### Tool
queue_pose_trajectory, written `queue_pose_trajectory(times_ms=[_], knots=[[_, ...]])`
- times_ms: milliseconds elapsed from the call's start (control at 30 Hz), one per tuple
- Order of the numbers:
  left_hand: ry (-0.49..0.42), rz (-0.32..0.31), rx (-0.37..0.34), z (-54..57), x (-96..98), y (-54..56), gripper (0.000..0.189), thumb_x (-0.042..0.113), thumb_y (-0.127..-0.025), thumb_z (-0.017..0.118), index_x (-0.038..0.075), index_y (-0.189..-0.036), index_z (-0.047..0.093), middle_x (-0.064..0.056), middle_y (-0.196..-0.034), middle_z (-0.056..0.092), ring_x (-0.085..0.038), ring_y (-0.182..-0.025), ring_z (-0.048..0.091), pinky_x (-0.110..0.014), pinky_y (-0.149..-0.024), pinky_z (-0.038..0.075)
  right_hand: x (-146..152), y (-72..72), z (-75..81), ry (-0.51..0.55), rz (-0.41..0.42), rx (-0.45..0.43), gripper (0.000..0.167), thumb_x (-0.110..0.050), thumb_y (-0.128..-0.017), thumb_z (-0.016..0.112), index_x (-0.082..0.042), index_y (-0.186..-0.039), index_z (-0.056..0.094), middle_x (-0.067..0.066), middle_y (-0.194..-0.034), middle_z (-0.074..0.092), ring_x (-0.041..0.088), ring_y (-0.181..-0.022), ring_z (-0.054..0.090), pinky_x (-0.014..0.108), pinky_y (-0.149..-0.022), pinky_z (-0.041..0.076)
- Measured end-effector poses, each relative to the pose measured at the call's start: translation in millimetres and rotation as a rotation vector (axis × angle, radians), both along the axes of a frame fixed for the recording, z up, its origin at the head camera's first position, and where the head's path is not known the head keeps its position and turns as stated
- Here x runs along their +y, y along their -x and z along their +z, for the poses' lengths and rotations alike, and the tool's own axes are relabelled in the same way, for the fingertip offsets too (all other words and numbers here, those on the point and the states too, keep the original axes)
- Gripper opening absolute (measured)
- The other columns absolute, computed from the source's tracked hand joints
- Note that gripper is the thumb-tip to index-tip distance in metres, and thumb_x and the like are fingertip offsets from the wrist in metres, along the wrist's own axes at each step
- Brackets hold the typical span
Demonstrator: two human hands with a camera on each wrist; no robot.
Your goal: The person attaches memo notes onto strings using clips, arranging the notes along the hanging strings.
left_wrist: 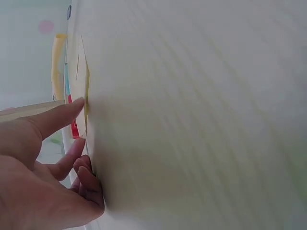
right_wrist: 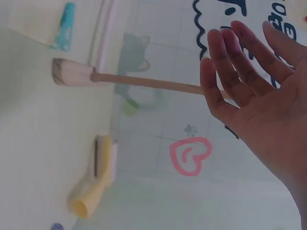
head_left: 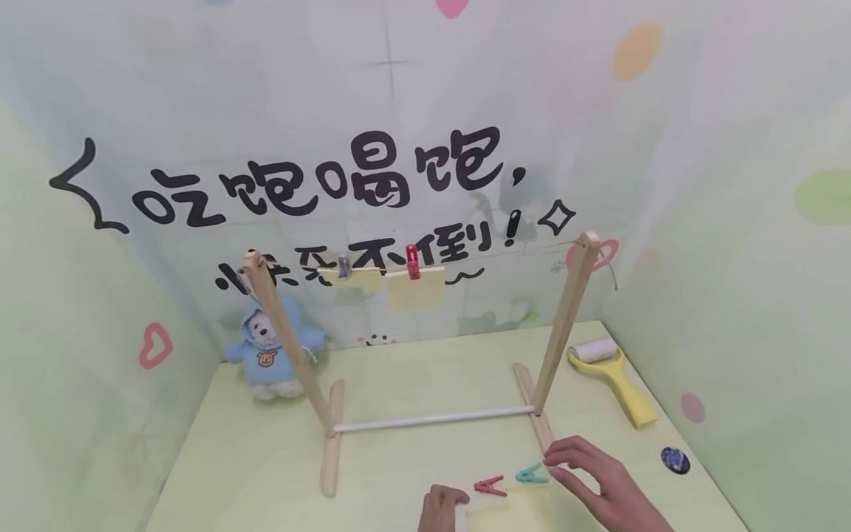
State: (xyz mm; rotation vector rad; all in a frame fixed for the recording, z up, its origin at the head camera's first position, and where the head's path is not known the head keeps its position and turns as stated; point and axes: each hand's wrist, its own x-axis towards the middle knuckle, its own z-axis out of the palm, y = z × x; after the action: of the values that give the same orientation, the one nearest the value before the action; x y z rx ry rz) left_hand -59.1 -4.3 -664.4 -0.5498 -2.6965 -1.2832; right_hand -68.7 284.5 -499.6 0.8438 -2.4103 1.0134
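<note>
My left hand [head_left: 442,507] is at the left edge of a pale yellow sheet [head_left: 515,513] on the table. In the left wrist view its thumb and index fingertip stand apart at the sheet's edge; the other fingers are curled. My right hand [head_left: 601,476] hovers with fingers spread loosely beside a teal clothespin [head_left: 532,473], its palm holding nothing in the right wrist view. A red clothespin [head_left: 490,485] lies left of the teal one. Two yellow sheets hang from a string, one by a grey clip [head_left: 343,267], the other by a red clothespin [head_left: 413,262].
A wooden frame [head_left: 565,325] with a white crossbar [head_left: 432,420] holds the string. A plush toy [head_left: 269,355] in blue sits behind the left post. On the right lie a yellow-handled roller [head_left: 621,384] and a dark blue round object [head_left: 675,459].
</note>
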Motion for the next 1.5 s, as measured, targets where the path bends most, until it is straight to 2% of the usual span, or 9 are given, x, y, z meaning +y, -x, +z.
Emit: queue_pose_trajectory(times_ms=[133,233,367,533,767,867,1033,1267,1500], knots=[[-0.042,-0.030,0.020,2.1,0.3,5.7,0.070,0.077,-0.102,0.054,0.010,-0.101,0.072,0.009,-0.109,0.042,-0.001,-0.092,0.039,-0.025,-0.072,0.041,-20.6,9.6,-36.3,-0.049,-0.029,-0.002,0.031,0.003,-0.089,0.085,-0.020,-0.107,0.076,-0.005,-0.106,0.071,0.009,-0.098,0.069,0.018,-0.084,0.056],[-0.022,-0.025,0.044,2.1,1.6,10.2,0.053,0.061,-0.104,0.067,0.011,-0.090,0.073,0.010,-0.105,0.040,-0.001,-0.088,0.037,-0.023,-0.071,0.037,-37.0,15.4,-65.1,-0.123,-0.040,0.041,0.028,-0.001,-0.085,0.089,-0.018,-0.104,0.076,-0.003,-0.108,0.070,0.014,-0.097,0.069,0.031,-0.079,0.060],[0.061,0.000,0.166,-3.4,3.2,13.1,0.032,0.040,-0.069,0.091,0.015,-0.077,0.072,0.010,-0.099,0.040,0.000,-0.084,0.034,-0.019,-0.070,0.032,-50.7,21.0,-89.5,-0.172,-0.106,0.152,0.030,-0.009,-0.082,0.093,-0.014,-0.106,0.076,0.002,-0.114,0.069,0.022,-0.103,0.067,0.040,-0.080,0.060],[0.086,0.002,0.275,-11.4,2.7,13.7,0.030,0.042,-0.070,0.089,0.017,-0.074,0.072,0.010,-0.098,0.040,0.003,-0.084,0.029,-0.018,-0.070,0.029,-51.6,25.3,-96.2,-0.167,-0.174,0.205,0.033,-0.020,-0.086,0.091,-0.010,-0.113,0.074,0.005,-0.119,0.069,0.028,-0.109,0.065,0.044,-0.083,0.058],[-0.007,-0.034,0.415,-20.3,0.7,15.6,0.052,0.059,-0.100,0.068,0.016,-0.071,0.074,0.006,-0.098,0.042,0.008,-0.090,0.026,-0.018,-0.070,0.028,-51.0,28.7,-111.8,-0.232,-0.208,0.203,0.054,-0.019,-0.067,0.100,-0.013,-0.114,0.075,0.002,-0.118,0.069,0.032,-0.113,0.065,0.050,-0.084,0.058],[-0.004,-0.025,0.440,-21.6,0.8,15.9,0.039,0.049,-0.092,0.078,0.017,-0.070,0.074,0.006,-0.098,0.042,0.009,-0.090,0.026,-0.018,-0.070,0.028,-52.9,30.5,-121.9,-0.288,-0.207,0.218,0.058,-0.025,-0.059,0.103,-0.015,-0.110,0.077,0.001,-0.116,0.069,0.038,-0.114,0.064,0.055,-0.087,0.057],[0.040,0.003,0.418,-20.9,0.9,14.8,0.025,0.036,-0.061,0.091,0.020,-0.068,0.073,0.008,-0.097,0.043,0.006,-0.086,0.029,-0.018,-0.070,0.029,-56.6,32.0,-132.8,-0.312,-0.186,0.212,0.058,-0.024,-0.050,0.106,-0.018,-0.100,0.077,0.002,-0.114,0.069,0.039,-0.112,0.065,0.058,-0.087,0.056],[0.058,0.000,0.396,-19.3,0.9,13.3,0.023,0.031,-0.060,0.090,0.020,-0.068,0.072,0.008,-0.097,0.042,0.005,-0.085,0.031,-0.018,-0.070,0.030,-56.6,34.1,-138.9,-0.285,-0.193,0.219,0.056,-0.018,-0.050,0.106,-0.019,-0.095,0.073,0.001,-0.113,0.069,0.037,-0.112,0.067,0.056,-0.091,0.055],[0.005,0.016,0.493,-23.6,3.8,16.2,0.021,0.022,-0.058,0.087,0.022,-0.066,0.067,0.007,-0.096,0.045,0.003,-0.085,0.035,-0.019,-0.070,0.028,-55.4,28.8,-131.0,-0.192,-0.200,0.189,0.055,-0.012,-0.057,0.102,-0.016,-0.104,0.074,-0.004,-0.112,0.072,0.035,-0.111,0.069,0.049,-0.092,0.057]])
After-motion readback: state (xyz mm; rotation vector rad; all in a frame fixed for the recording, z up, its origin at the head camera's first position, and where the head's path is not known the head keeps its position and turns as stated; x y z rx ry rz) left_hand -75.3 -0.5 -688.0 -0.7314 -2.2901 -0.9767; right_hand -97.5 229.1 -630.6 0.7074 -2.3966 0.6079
